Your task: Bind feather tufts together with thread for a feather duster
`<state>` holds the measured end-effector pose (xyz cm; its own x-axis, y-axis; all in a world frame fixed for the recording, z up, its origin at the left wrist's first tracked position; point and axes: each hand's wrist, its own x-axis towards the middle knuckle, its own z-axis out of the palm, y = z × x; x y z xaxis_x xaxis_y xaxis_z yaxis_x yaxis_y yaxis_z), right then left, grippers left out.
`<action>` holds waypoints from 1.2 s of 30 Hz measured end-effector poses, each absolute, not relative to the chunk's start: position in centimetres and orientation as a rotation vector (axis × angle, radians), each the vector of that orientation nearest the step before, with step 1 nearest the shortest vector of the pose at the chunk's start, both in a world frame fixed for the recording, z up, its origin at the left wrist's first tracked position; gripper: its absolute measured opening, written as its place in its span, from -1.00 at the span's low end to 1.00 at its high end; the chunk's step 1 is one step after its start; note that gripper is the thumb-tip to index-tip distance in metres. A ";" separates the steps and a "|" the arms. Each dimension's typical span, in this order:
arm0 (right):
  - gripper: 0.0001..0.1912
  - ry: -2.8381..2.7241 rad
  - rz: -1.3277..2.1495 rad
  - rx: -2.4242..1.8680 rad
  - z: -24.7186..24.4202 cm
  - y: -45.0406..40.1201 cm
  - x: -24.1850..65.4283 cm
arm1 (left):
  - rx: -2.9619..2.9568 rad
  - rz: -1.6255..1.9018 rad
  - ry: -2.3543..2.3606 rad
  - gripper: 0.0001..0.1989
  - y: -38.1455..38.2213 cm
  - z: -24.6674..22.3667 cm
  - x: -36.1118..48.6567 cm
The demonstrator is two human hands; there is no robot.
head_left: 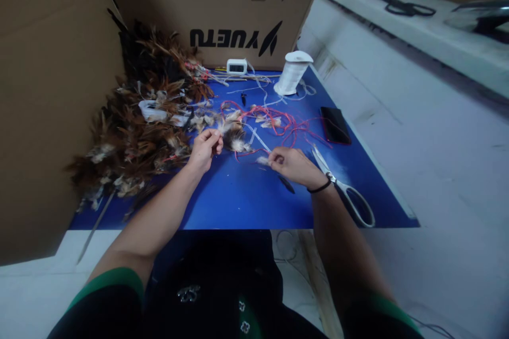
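Note:
My left hand is closed in a pinch on a small feather, pale and fluffy at the fingertips. Right beside it lies a darker tuft of feathers. My right hand, with a black band at the wrist, has its fingers curled together. A bit of whitish fluff shows at those fingertips, and a thin red cord runs towards them. Behind both hands a tangle of red cord spreads over the blue table, with a strip of white ribbon among it.
Brown feather bunches are heaped on the left. White-handled scissors lie right of my right hand, near a dark phone. Farther back stand a white ribbon spool and a small digital clock. A large cardboard box blocks the back.

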<state>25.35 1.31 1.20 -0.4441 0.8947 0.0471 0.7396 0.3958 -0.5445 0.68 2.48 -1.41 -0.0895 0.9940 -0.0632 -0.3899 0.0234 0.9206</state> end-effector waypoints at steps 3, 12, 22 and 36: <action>-0.91 -2.283 0.479 -1.514 1.7 2.2 25.0 | 0.797 1.447 0.989 -0.88 2.6 -1.5 0.5; -0.72 -2.356 0.286 -1.341 2.2 4.0 19.7 | 0.588 1.593 0.996 -0.90 2.8 -1.1 0.1; -0.75 -2.696 0.094 -1.390 0.9 4.2 13.7 | 0.517 1.636 1.000 -0.90 2.8 -0.7 -0.1; -0.90 -1.935 0.966 -1.329 -0.7 6.0 15.8 | 0.535 1.595 0.997 -0.91 2.8 -0.9 -0.1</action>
<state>15.77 6.02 -0.66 -0.3235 0.9437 0.0691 0.5117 0.2359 -0.8261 -0.06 2.75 -0.94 -0.2727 0.9477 -0.1657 -0.5641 -0.0180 0.8255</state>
